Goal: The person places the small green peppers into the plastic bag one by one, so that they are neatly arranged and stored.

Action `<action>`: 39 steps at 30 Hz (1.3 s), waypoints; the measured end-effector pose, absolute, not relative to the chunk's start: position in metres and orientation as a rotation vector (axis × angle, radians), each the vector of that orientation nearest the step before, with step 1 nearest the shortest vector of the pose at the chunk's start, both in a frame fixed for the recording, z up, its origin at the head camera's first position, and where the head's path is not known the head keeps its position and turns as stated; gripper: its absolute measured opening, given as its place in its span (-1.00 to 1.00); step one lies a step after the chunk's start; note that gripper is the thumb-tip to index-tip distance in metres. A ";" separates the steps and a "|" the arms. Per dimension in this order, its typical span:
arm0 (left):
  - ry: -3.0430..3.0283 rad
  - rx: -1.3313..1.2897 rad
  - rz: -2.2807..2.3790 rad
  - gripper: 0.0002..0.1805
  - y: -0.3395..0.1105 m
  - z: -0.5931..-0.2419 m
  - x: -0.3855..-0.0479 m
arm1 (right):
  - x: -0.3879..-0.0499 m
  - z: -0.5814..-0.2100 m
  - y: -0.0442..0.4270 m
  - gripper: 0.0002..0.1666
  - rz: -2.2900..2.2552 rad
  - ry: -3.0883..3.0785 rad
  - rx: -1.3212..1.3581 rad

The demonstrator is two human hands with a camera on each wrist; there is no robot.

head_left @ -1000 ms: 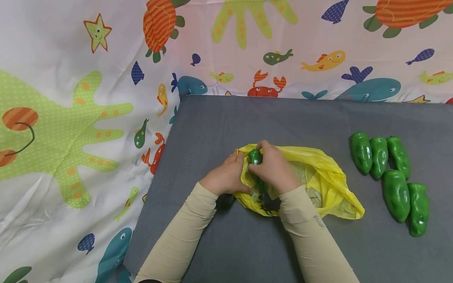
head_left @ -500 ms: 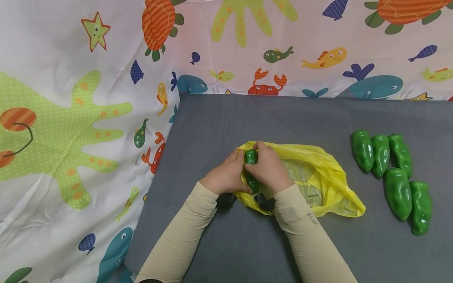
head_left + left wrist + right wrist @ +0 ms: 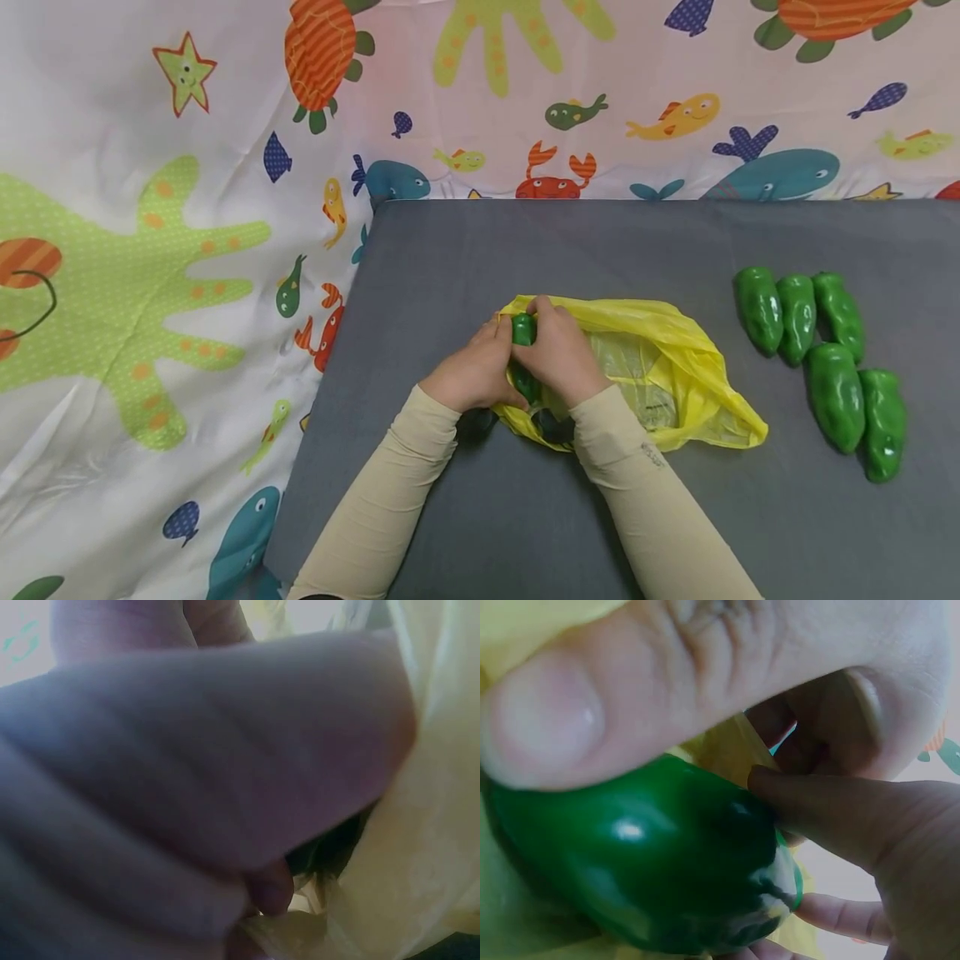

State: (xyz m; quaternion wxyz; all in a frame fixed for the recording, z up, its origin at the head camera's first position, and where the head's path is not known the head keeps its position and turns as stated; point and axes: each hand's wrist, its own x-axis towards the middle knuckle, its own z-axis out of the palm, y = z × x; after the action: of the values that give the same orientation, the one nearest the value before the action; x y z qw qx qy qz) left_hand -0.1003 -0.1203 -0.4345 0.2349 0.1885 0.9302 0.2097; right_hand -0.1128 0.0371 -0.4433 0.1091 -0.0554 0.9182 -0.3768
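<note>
In the head view, a yellow plastic bag point(image 3: 678, 333) lies with its mouth spread under both hands. My left hand point(image 3: 474, 367) holds the bag's left edge, and the left wrist view shows the yellow film point(image 3: 431, 847) against its thumb. My right hand point(image 3: 561, 350) grips a glossy green pepper point(image 3: 523, 330) inside the bag's left end. In the right wrist view the right thumb lies along the top of the pepper point(image 3: 637, 840), while left-hand fingers are close to its far end. The fingers under the pepper are mostly hidden.
Several green peppers point(image 3: 836, 400) lie grouped on the grey table point(image 3: 585, 250), to the right of the bag. A white curtain point(image 3: 247, 50) printed with sea animals hangs along the back and left table edges.
My right hand has shifted slightly left with the pepper, closing in on the left hand. The left hand stays at the bag's edge. The head view has moved a little.
</note>
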 end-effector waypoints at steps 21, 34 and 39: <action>2.568 0.557 0.549 0.44 -0.120 -0.432 -0.103 | -0.118 -0.432 0.059 -0.13 -1.017 2.662 -0.132; 2.498 0.540 0.595 0.32 -0.124 -0.432 -0.107 | -0.117 -0.408 0.080 -0.09 -1.081 2.647 -0.058; 2.502 0.584 0.602 0.21 -0.126 -0.432 -0.108 | -0.113 -0.398 0.091 -0.08 -1.074 2.660 -0.012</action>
State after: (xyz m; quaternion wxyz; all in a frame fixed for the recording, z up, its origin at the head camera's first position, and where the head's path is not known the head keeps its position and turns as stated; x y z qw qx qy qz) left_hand -0.1085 -0.1265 -0.4323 0.2487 0.2144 0.9184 0.2209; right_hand -0.1130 0.0911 -0.3984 0.1361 -0.0041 0.9187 -0.3708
